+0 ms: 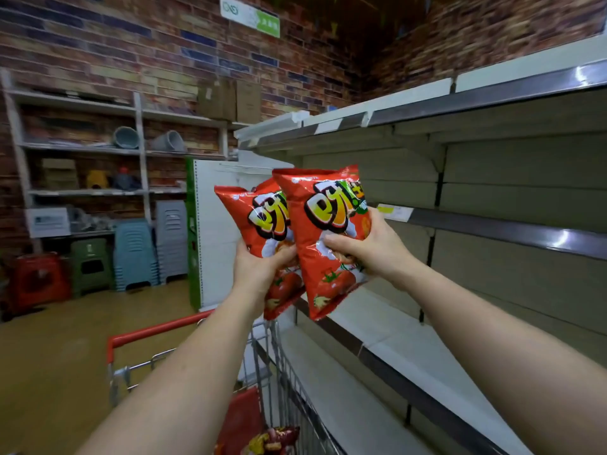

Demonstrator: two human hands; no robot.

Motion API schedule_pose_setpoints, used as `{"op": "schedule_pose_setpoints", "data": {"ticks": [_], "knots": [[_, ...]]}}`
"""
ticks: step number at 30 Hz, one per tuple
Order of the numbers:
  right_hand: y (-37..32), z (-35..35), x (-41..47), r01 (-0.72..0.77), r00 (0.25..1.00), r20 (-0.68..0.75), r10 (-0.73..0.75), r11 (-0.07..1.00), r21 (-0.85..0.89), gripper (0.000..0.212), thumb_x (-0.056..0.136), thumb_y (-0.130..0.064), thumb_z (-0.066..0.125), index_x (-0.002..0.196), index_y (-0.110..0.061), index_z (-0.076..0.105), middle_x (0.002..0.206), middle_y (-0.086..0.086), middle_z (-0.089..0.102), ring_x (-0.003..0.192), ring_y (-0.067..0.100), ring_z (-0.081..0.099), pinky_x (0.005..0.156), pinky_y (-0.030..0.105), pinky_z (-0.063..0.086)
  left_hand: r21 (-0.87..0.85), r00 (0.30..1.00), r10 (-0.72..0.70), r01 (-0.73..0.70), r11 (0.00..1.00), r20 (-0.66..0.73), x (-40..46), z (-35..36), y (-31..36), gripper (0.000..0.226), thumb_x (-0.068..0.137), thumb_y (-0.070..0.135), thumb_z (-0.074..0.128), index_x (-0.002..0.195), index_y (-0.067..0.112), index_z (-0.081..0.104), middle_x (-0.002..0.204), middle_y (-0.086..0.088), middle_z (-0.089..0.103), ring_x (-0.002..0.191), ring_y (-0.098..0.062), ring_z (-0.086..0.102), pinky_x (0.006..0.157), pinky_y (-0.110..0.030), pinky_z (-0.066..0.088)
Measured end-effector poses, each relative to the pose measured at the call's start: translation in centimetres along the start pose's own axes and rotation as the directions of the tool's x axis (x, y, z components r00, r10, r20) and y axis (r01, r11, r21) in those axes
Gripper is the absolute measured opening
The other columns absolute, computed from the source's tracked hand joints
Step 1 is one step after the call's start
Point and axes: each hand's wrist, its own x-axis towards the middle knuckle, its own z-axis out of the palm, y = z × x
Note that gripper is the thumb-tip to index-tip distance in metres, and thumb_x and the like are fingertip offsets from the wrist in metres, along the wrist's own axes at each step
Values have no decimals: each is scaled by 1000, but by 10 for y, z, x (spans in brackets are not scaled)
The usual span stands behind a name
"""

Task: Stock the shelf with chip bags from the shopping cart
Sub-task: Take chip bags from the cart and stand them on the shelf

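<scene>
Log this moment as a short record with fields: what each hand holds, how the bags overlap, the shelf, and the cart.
left hand: the left hand grips the left chip bag
right hand: the right hand grips the right chip bag
overlap: right bag in front, covering the left bag's right edge
shelf: the shelf beside the bags, bare where visible
cart: the shopping cart below the arms, more chip bags in cart

You face brick wall (138,44) at 11 o'clock, green sign (251,16) at 12. Metal rack (78,146) at 9 o'clock; stacked plastic stools (134,254) below, on tan floor (52,349).
</scene>
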Motion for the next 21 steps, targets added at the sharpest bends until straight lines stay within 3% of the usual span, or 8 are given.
{"op": "schedule_pose_setpoints", "data": {"ticks": [4,6,9,12,17,21], "knots": [[-9,-39,-15,-7,968,-252,1,1000,-22,82,65,-40,81,132,-18,40,121,-4,59,111,15,57,97,34,46,14,996,32,-34,999,80,7,34,12,60,68,10,81,116,24,49,110,-1,65,99,-25,64,90,-43,52],[-10,-65,-29,-38,920,-391,2,996,-83,83,66,-39,81,134,-17,38,124,-2,58,114,17,55,97,32,44,26,989,33,-37,999,144,2,52,16,60,67,13,82,118,23,51,113,-2,66,100,-26,65,90,-46,52],[-8,-108,-57,-128,860,-511,2,969,-212,91,64,-43,81,137,-17,34,131,3,54,120,22,51,102,39,41,21,955,9,-16,1000,296,-16,85,22,64,67,12,82,123,19,53,113,-3,67,98,-25,66,86,-42,54],[-13,-154,-94,-184,796,-605,5,954,-235,90,66,-44,80,137,-15,32,132,4,52,121,22,50,102,38,41,-33,898,3,13,999,440,-47,125,33,62,68,6,79,122,20,50,108,0,66,95,-21,66,76,-34,54],[-31,-232,-180,-258,678,-735,-18,930,-261,90,67,-45,79,137,-14,32,132,4,51,120,22,50,99,37,42,-118,793,5,85,989,610,-119,202,60,56,66,2,80,108,26,52,107,0,66,97,-25,66,86,-41,52],[-53,-298,-281,-370,572,-819,-42,878,-303,93,66,-48,78,139,-15,29,132,4,50,120,22,50,100,40,43,-147,675,-7,170,974,738,-209,263,77,66,62,9,84,114,26,49,109,1,66,97,-24,66,87,-41,52]]}}
